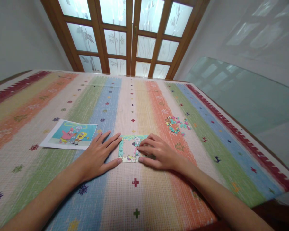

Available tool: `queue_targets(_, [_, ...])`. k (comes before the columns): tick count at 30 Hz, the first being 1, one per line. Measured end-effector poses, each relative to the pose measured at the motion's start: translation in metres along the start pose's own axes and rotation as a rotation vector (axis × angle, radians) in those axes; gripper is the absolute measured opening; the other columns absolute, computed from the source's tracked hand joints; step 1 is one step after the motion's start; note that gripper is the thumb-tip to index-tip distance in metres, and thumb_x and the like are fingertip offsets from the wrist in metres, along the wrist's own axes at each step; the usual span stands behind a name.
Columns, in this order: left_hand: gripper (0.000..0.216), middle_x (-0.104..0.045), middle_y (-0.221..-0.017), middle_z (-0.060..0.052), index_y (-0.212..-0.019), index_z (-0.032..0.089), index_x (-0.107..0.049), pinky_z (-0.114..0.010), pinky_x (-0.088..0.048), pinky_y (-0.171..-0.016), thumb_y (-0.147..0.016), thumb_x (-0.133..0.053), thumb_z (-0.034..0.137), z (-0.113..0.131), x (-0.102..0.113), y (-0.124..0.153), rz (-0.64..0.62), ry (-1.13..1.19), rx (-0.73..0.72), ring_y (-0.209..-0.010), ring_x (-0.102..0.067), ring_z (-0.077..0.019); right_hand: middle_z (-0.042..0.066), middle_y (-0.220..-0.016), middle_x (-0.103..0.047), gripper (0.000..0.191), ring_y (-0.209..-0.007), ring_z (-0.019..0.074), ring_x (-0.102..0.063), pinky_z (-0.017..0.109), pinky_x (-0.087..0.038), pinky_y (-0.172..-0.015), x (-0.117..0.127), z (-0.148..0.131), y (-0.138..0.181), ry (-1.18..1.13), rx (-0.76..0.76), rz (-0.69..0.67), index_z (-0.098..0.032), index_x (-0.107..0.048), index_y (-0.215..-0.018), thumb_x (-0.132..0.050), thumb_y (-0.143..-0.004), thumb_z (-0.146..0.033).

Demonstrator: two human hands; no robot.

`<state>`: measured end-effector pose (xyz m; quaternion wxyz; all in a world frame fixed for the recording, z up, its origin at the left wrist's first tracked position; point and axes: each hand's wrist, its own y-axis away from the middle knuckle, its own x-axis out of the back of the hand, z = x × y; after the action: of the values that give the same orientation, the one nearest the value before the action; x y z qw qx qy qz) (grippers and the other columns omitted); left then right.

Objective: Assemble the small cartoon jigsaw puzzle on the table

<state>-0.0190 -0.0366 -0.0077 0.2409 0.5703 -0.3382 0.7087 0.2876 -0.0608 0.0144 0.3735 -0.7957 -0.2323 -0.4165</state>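
A partly joined jigsaw puzzle (120, 150) lies flat on the tablecloth between my hands, its pieces forming a frame around an open middle. My left hand (96, 157) rests with fingers spread, the index fingertip and thumb touching the puzzle's left edge. At the right side, my right hand (159, 151) has bent fingers, the tips and thumb pressed on a puzzle piece (136, 153). Part of the puzzle's right side is hidden under these fingers. A cartoon character's head shows at the upper right of the frame.
A pile of loose puzzle pieces (173, 124) lies right of and beyond my right hand. To the left, a printed cartoon picture (72, 134) lies on the striped tablecloth (135, 195). A glass-paned wooden door (132, 38) stands past the table's far edge.
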Motion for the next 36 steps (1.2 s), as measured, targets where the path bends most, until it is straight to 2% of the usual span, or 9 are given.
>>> queue_targets(5, [0.074, -0.041, -0.162, -0.008, -0.160, 0.024, -0.033, -0.066, -0.023, -0.120, -0.099, -0.044, 0.066, -0.0003, -0.0004, 0.0008, 0.010, -0.004, -0.018, -0.147, -0.035, -0.0401, 0.009, -0.101, -0.070, 0.031, -0.093, 0.0236, -0.057, 0.041, -0.050, -0.084, 0.0030, 0.0002, 0.0024, -0.074, -0.070, 0.010, -0.018, -0.064, -0.124, -0.055, -0.098, -0.030])
queue_targets(10, [0.075, -0.041, -0.162, -0.006, -0.161, 0.027, -0.029, -0.066, -0.023, -0.121, -0.099, -0.044, 0.066, -0.0007, -0.0006, 0.0004, 0.016, 0.009, -0.011, -0.148, -0.035, -0.0391, 0.010, -0.097, -0.067, 0.032, -0.092, 0.0237, -0.057, 0.040, -0.052, -0.081, 0.0044, 0.0021, 0.0044, -0.086, -0.085, 0.027, -0.017, -0.065, -0.122, -0.058, -0.094, -0.031])
queue_targets(17, [0.076, -0.038, -0.164, -0.007, -0.160, 0.024, -0.030, -0.066, -0.021, -0.121, -0.099, -0.044, 0.067, -0.0008, -0.0002, -0.0001, -0.017, -0.024, -0.011, -0.148, -0.033, -0.0399, 0.009, -0.093, -0.065, 0.036, -0.093, 0.0242, -0.057, 0.041, -0.052, -0.082, 0.0073, 0.0045, 0.0062, -0.105, -0.075, -0.001, -0.017, -0.065, -0.122, -0.054, -0.088, -0.021])
queue_targets(21, [0.075, -0.039, -0.163, -0.007, -0.160, 0.023, -0.031, -0.065, -0.021, -0.122, -0.099, -0.041, 0.067, 0.0003, 0.0014, -0.0004, -0.017, -0.026, -0.012, -0.148, -0.034, -0.0401, 0.011, -0.102, -0.066, 0.039, -0.097, 0.0239, -0.059, 0.041, -0.053, -0.085, 0.0075, 0.0064, 0.0078, -0.178, -0.156, 0.007, -0.016, -0.062, -0.124, -0.052, -0.087, -0.017])
queue_targets(26, [0.075, -0.039, -0.163, -0.007, -0.159, 0.023, -0.032, -0.066, -0.021, -0.121, -0.100, -0.040, 0.067, 0.0000, 0.0011, -0.0006, -0.020, -0.030, -0.010, -0.147, -0.034, -0.0405, 0.009, -0.116, -0.068, 0.050, -0.105, 0.0229, -0.061, 0.041, -0.052, -0.090, 0.0069, 0.0080, 0.0089, -0.296, -0.226, 0.032, -0.021, -0.055, -0.130, -0.051, -0.081, -0.010])
queue_targets(30, [0.075, -0.039, -0.163, -0.007, -0.159, 0.023, -0.032, -0.065, -0.021, -0.121, -0.100, -0.041, 0.067, -0.0009, -0.0001, -0.0001, -0.012, -0.034, -0.009, -0.147, -0.034, -0.0400, 0.008, -0.107, -0.067, 0.043, -0.098, 0.0222, -0.060, 0.041, -0.051, -0.087, 0.0082, 0.0075, 0.0085, -0.280, -0.239, 0.085, -0.021, -0.060, -0.121, -0.053, -0.080, -0.010])
queue_targets(36, [0.075, -0.040, -0.163, -0.006, -0.160, 0.025, -0.031, -0.064, -0.022, -0.121, -0.099, -0.039, 0.069, -0.0009, 0.0000, 0.0004, -0.007, -0.029, -0.010, -0.148, -0.034, -0.0397, 0.007, -0.098, -0.067, 0.042, -0.097, 0.0224, -0.057, 0.040, -0.051, -0.085, 0.0063, 0.0051, 0.0071, -0.245, -0.173, 0.075, -0.020, -0.064, -0.116, -0.049, -0.081, -0.005])
